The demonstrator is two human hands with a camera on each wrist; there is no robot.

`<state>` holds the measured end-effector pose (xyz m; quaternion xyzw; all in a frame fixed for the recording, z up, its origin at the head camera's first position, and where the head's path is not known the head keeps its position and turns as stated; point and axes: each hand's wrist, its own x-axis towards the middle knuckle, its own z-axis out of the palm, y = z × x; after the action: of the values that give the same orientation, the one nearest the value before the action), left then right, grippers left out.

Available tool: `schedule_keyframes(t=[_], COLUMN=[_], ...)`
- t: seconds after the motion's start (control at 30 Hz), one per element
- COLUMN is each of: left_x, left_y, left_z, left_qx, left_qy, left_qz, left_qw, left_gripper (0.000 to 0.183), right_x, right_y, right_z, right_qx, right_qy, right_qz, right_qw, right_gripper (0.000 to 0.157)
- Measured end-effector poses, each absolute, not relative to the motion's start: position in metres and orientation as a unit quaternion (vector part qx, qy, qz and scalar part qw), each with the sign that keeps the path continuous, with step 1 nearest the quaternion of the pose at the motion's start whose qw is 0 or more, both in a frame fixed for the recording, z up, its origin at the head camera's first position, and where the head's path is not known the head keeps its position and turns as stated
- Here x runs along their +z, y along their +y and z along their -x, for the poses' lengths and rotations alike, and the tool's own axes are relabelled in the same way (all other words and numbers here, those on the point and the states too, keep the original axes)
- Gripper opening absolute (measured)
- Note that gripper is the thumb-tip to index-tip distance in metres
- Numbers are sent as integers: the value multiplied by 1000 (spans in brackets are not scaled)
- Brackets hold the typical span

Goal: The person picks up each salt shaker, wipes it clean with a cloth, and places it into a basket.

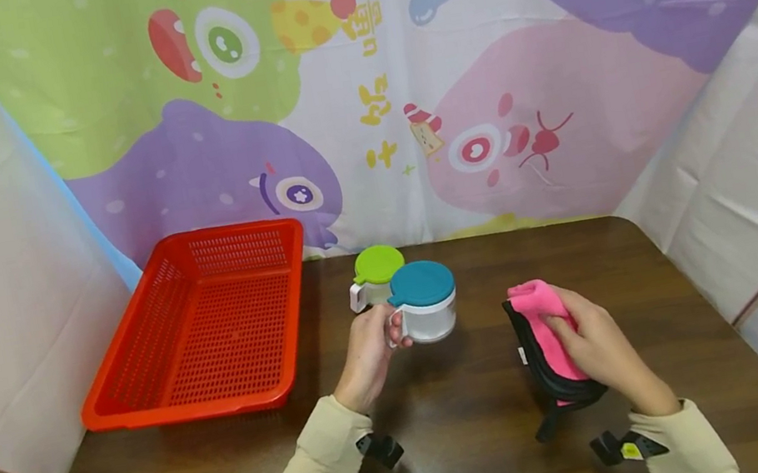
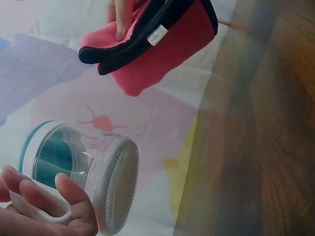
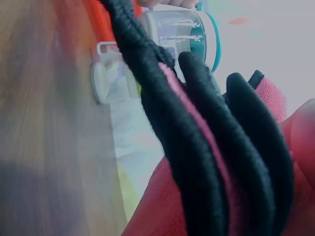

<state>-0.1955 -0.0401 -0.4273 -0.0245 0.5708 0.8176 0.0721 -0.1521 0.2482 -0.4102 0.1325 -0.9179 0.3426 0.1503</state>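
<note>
My left hand [image 1: 369,350] grips the white handle of a clear jar with a teal lid [image 1: 422,285], held upright above the table. In the left wrist view the fingers curl through the handle of this jar [image 2: 81,162], and its pale bottom faces the camera. My right hand [image 1: 598,337] pinches a folded pink cloth with black edging [image 1: 547,334], off the table to the right of the jar. A small white tag [image 2: 157,35] sits on the edging. Behind the held jar stands a similar jar with a green lid [image 1: 379,263], partly hidden.
A red plastic basket [image 1: 287,320] with slotted walls stands on the left of the brown wooden table [image 1: 461,442]. A printed cartoon curtain [image 1: 385,100] hangs along the back edge, and pale fabric hangs at both sides.
</note>
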Motion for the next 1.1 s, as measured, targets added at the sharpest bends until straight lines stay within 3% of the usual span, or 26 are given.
schedule_keyframes(t=[0.17,0.43,1.1], left_x=[-427,-427,-428], left_y=[-39,-38,-35], left_z=[195,195,193], left_qx=[818,824,828], left_qy=[569,562,556], left_qz=[27,31,46], left_qw=[73,69,64], left_gripper=[25,25,24], right_x=[-408,-408,-407], right_y=[246,242,233], right_z=[152,152,156], right_qx=[344,324,328], right_qy=[-916,-913,-904], right_qz=[-139,-146,-162], right_qw=[151,202,222], right_gripper=[43,44,44])
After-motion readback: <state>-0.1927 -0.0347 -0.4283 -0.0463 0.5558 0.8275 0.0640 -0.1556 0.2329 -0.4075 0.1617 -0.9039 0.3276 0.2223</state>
